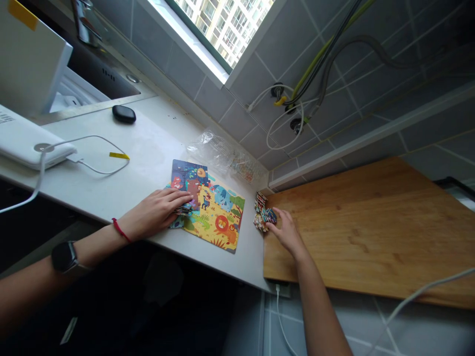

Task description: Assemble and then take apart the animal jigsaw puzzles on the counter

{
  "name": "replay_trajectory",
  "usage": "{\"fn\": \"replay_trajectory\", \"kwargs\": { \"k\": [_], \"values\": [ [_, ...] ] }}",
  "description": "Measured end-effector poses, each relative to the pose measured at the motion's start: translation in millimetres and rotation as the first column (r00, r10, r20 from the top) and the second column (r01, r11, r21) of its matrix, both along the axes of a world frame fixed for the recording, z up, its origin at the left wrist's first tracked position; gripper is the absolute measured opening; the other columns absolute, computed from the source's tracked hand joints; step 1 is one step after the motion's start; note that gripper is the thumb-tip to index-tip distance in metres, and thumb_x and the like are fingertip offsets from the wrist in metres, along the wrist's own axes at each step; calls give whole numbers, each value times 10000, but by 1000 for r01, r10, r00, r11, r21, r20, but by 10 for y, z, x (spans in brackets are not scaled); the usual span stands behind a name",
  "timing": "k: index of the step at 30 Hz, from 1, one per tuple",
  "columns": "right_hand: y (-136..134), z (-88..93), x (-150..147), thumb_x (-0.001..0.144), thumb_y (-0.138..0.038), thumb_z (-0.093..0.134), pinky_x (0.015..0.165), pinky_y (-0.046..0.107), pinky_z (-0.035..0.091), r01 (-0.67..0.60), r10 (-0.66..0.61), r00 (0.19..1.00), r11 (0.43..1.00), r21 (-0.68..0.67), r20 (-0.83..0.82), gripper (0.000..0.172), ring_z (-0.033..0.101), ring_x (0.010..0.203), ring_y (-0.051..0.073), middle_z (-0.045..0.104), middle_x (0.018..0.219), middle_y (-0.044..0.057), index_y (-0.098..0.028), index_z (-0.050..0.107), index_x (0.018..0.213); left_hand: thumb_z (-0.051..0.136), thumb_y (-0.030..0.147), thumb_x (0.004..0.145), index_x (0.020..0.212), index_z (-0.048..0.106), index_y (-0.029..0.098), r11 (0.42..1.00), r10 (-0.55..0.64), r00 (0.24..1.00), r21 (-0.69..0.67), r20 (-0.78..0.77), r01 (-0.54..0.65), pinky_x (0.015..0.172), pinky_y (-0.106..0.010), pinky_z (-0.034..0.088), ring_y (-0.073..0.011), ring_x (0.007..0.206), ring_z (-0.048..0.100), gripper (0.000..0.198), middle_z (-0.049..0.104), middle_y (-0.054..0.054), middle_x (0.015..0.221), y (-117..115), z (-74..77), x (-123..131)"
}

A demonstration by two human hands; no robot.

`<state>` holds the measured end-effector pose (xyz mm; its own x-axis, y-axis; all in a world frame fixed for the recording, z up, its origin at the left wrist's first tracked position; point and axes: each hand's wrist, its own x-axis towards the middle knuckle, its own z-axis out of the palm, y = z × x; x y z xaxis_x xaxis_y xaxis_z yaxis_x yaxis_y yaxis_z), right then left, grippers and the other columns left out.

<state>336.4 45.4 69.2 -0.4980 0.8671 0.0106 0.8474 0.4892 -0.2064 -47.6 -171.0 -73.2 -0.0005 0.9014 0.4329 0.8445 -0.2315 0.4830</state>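
Observation:
A colourful animal jigsaw puzzle [215, 210] lies on the white counter [122, 188], partly assembled. My left hand [158, 212] rests flat on its left side, fingers stretched out over a few loose pieces. To the right, a small heap of loose puzzle pieces [262, 212] sits at the near left corner of a wooden board [371, 232]. My right hand [287, 230] is at that heap, its fingertips curled onto the pieces.
A crumpled clear plastic bag [218, 151] lies behind the puzzle by the tiled wall. On the left are a white device with a cable [33, 146], a black case [123, 114] and a sink [92, 74]. Hoses and cables hang on the wall [297, 106].

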Motion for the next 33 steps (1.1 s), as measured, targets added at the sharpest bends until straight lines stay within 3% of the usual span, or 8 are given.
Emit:
{"fn": "replay_trajectory", "kwargs": {
  "k": [3, 6, 9, 14, 23, 33],
  "values": [
    [449, 133, -77, 643, -262, 864, 1186, 501, 373, 20, 6, 961, 995, -93, 276, 918, 503, 1400, 363, 550, 1486, 182, -193, 520, 1491, 448, 205, 949, 1429, 588, 240, 1000, -9, 1000, -6, -10, 9, 1095, -456, 473, -282, 1304, 575, 501, 626, -65, 1443, 1, -5, -1],
    [714, 121, -177, 566, -161, 881, 1137, 450, 433, 23, 108, 892, 959, -282, 439, 1029, 564, 1350, 352, 567, 1498, 159, -212, 495, 1518, 452, 194, 942, 1432, 586, 243, 1000, -11, 1000, -5, -6, 11, 1105, -453, 467, -279, 1305, 575, 510, 625, -63, 1444, -1, -10, -2],
    [829, 58, -259, 533, -118, 877, 1059, 383, 490, 17, 169, 852, 937, -349, 495, 977, 642, 1249, 324, 656, 1402, 121, -221, 570, 1455, 449, 194, 946, 1426, 592, 237, 1000, -16, 1000, 2, 4, 16, 1107, -455, 466, -277, 1299, 580, 502, 625, -68, 1443, -2, -11, -4],
    [885, -26, -318, 530, -125, 888, 1003, 371, 500, -12, 208, 806, 942, -336, 554, 833, 664, 1177, 326, 698, 1320, 105, -225, 662, 1325, 460, 207, 950, 1421, 595, 244, 1000, -26, 999, 12, 26, 26, 1116, -466, 462, -278, 1286, 588, 491, 631, -68, 1435, 1, -6, -9],
    [834, -138, -331, 618, -192, 862, 867, 312, 482, -75, 235, 745, 960, -271, 625, 644, 669, 1053, 290, 721, 1196, 125, -184, 664, 1231, 467, 230, 963, 1425, 593, 254, 999, -32, 999, 14, 43, 32, 1116, -478, 465, -282, 1286, 587, 479, 631, -66, 1434, 3, -16, -12],
    [850, -167, -315, 627, -147, 809, 909, 320, 462, -135, 280, 716, 954, -267, 639, 595, 638, 1097, 305, 692, 1221, 144, -176, 684, 1208, 462, 234, 963, 1435, 586, 254, 1000, -27, 999, 9, 32, 26, 1139, -486, 451, -282, 1292, 585, 488, 626, -67, 1441, -3, -4, -14]
  ]
}}
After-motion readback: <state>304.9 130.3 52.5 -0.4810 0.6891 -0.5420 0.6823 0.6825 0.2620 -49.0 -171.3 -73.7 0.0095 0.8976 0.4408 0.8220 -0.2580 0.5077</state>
